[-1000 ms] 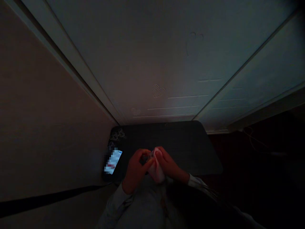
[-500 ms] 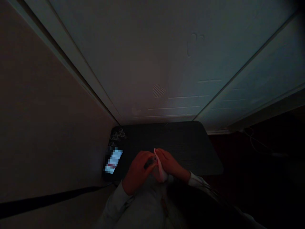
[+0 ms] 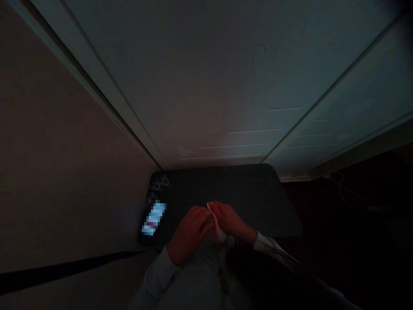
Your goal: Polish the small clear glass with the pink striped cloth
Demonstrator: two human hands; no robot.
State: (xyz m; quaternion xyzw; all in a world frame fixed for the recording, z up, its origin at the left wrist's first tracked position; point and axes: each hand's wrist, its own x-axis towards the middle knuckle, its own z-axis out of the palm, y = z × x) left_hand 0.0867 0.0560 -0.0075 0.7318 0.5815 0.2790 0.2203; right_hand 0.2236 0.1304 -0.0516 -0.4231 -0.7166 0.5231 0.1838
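In dim light, my right hand [image 3: 230, 221] is closed on a pink cloth-like piece [image 3: 217, 230] in front of my body. My left hand [image 3: 189, 232] is curled against the left side of that piece, its fingers round a small dark object [image 3: 207, 220] that is too dim to name. The two hands almost meet over the near edge of a dark table [image 3: 251, 193]. Below them the lower part of the pink piece hangs in front of a light garment.
A lit phone [image 3: 154, 218] lies at the table's left edge, with a tangle of thin clear items [image 3: 160, 182] behind it. A pale panel with a heart relief [image 3: 215, 123] stands behind the table. A dark strap [image 3: 74, 268] crosses the lower left.
My left hand has closed further over the small dark object, which shows less now. The pink piece has shifted slightly left at its top. My right hand has barely moved.
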